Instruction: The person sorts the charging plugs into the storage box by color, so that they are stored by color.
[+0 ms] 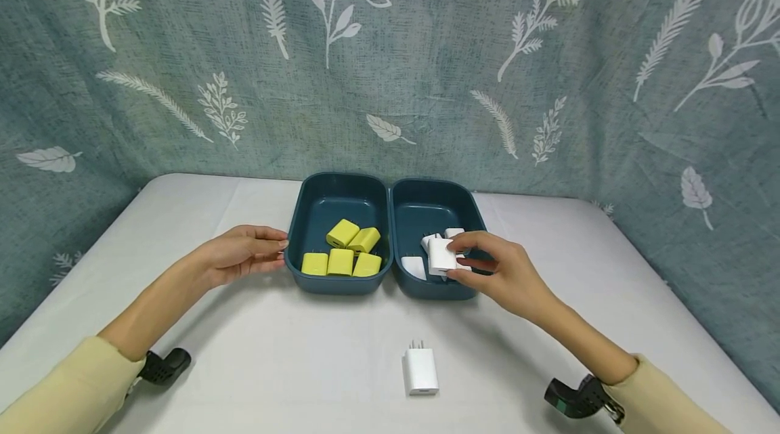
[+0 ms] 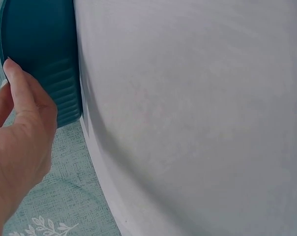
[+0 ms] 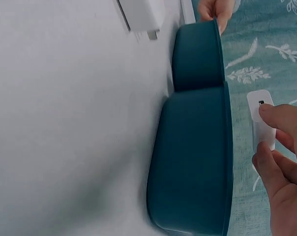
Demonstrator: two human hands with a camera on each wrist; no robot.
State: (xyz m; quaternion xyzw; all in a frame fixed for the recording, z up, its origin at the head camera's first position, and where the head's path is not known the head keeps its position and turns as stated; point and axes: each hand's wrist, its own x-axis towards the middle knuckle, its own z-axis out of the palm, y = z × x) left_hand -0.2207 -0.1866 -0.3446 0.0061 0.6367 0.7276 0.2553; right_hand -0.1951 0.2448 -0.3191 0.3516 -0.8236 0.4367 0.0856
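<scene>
Right hand (image 1: 508,271) over the right teal bin (image 1: 469,207), fingers (image 3: 274,115) pinching a white charger (image 1: 441,256) held just above the bin's contents; wrist view shows the same charger (image 3: 260,118) clamped between thumb and fingertips above the bin rim; more white chargers (image 1: 416,266) lie in that bin under and beside the held one, exact count unclear; left hand (image 1: 244,254) rests against the outer left wall of the left teal bin (image 1: 323,207), fingers straight and relaxed, tips touching the wall, holding nothing; left wrist view confirms a fingertip (image 2: 13,73) on the ribbed bin side; left bin holds five yellow chargers (image 1: 344,251), three in a front row, two behind; the two bins sit side by side, walls touching, near the far middle of the white tabletop (image 1: 274,366); one loose white charger (image 1: 420,370) lies flat on the tabletop in front of the bins, prongs pointing toward them, well apart from both hands; both sleeves pale yellow; teal leaf-print curtain (image 1: 390,61) behind.
</scene>
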